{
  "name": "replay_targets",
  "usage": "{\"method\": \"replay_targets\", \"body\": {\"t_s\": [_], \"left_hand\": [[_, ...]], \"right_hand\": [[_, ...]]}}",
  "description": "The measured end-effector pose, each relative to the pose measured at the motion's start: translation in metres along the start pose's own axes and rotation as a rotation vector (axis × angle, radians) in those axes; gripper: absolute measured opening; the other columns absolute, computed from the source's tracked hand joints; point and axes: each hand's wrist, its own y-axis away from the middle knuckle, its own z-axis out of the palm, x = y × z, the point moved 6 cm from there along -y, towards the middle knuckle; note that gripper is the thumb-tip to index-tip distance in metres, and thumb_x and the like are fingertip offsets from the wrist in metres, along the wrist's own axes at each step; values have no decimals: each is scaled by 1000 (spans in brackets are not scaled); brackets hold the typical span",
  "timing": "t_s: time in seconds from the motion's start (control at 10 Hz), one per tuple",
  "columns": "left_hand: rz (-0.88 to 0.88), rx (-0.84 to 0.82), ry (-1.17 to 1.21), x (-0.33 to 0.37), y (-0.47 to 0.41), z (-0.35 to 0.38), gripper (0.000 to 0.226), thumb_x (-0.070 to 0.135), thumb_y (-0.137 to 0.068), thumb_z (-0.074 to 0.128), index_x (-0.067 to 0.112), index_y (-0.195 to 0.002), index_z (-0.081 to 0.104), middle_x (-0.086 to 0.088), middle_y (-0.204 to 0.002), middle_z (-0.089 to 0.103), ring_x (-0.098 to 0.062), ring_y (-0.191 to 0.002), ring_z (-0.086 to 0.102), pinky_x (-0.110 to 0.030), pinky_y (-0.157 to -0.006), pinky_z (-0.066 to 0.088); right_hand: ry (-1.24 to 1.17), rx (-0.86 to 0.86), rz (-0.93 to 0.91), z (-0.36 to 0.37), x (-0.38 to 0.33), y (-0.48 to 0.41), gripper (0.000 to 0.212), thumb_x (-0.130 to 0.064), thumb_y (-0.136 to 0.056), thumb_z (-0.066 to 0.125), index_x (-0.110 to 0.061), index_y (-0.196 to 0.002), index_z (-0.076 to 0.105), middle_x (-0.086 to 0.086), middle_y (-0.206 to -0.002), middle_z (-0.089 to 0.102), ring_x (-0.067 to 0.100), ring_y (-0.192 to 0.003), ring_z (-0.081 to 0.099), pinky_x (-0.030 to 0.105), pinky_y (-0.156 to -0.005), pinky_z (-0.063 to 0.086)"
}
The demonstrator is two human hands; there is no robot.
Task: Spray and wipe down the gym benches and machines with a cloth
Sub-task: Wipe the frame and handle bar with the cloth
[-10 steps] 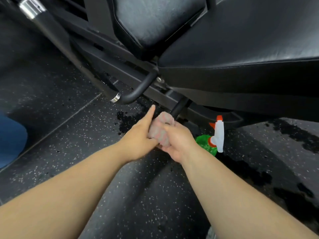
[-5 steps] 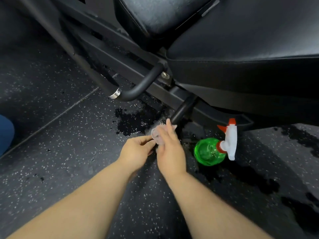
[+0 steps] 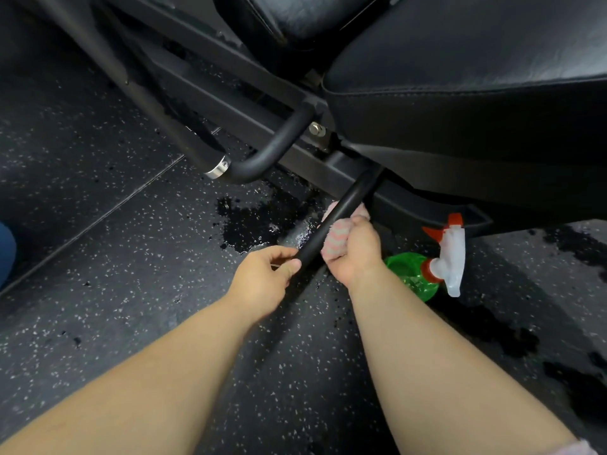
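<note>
Left hand (image 3: 262, 280) moved to pinch bar (image 3: 346, 210) end, right hand (image 3: 354, 254) clutches cloth (image 3: 336, 241) against it (centre frame); puddle (image 3: 256, 224) beside risks slip.

Gym floor, close beside a weight bench
A black padded seat (image 3: 476, 60) and back pad (image 3: 295, 18) are seen mounted on a black steel frame (image 3: 256, 121); a bent tube (image 3: 272, 152) with a chrome collar (image 3: 217, 168) is noted; speckled black rubber flooring (image 3: 98, 274) is laid in tiles, one seam (image 3: 108, 212) visible, wet patches (image 3: 256, 221) recorded
</note>
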Motion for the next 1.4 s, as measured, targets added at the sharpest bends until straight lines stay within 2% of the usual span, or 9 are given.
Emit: {"method": "replay_targets", "body": {"t_s": [0.2,0.4,0.5,0.7,0.9,1.1,1.2,1.3,1.4], "left_hand": [[43,60,-78,7,3,-2,7,16,-94,64,21,-98,68,8,-75,61,-5,-61,54,-7,-55,40],[19,145,-57,-1,9,-15,12,29,-94,60,26,-87,70,11,-78,66,-7,-66,55,-13,-57,39],[-69,222,225,-17,12,-21,18,22,-96,55,26,-91,72,8,-76,67,-14,-67,53,-25,-69,44],[-114,347,334,-37,24,-43,19,15,-95,54,25,-86,69,5,-74,67,-14,-67,53,-31,-72,44],[-177,423,390,-49,31,-57,23,9,-93,47,21,-90,67,4,-76,67,-13,-68,53,-29,-71,44],[-211,303,475,-43,37,-53,17,14,-97,51,17,-98,68,-2,-86,68,-13,-71,55,-25,-65,46],[-286,86,504,-27,36,-20,15,31,-97,55,25,-104,66,2,-101,70,-11,-82,60,-24,-72,49],[-265,-21,533,-4,38,5,19,40,-95,56,28,-106,65,5,-105,66,-11,-89,63,-26,-74,49],[-243,-168,570,14,51,18,29,46,-95,56,34,-121,59,11,-111,71,-12,-99,68,-32,-82,53]], "right_hand": [[52,-80,380,7,79,41,38,-33,-101,29,-20,-77,55,-4,-48,56,6,-40,53,15,-46,39],[930,427,-849,10,-24,79,17,-21,-93,48,-20,-98,64,9,-101,60,27,-90,58,30,-81,43],[1723,232,-1109,74,-58,61,37,-12,-90,50,-23,-123,60,1,-135,51,27,-129,38,37,-101,27],[2771,-45,-522,90,-18,30,16,-18,-91,46,-17,-77,54,2,-84,53,26,-98,44,43,-100,24],[2575,-407,-440,92,24,66,18,-28,-91,45,-21,-82,60,-4,-74,52,24,-78,53,34,-80,35],[2059,-438,-1115,65,59,101,35,-22,-79,35,-22,-76,70,1,-82,69,29,-72,63,35,-68,42],[964,106,-737,4,-1,89,18,-21,-73,44,-18,-71,61,-1,-68,63,17,-57,59,28,-58,46],[-44,-3,-328,-15,-12,75,28,-3,-93,35,-21,-73,44,5,-58,42,15,-37,44,19,-42,37],[-67,-15,-216,-3,-9,79,23,-3,-100,41,-16,-96,60,5,-69,64,15,-60,66,28,-62,56]]}}
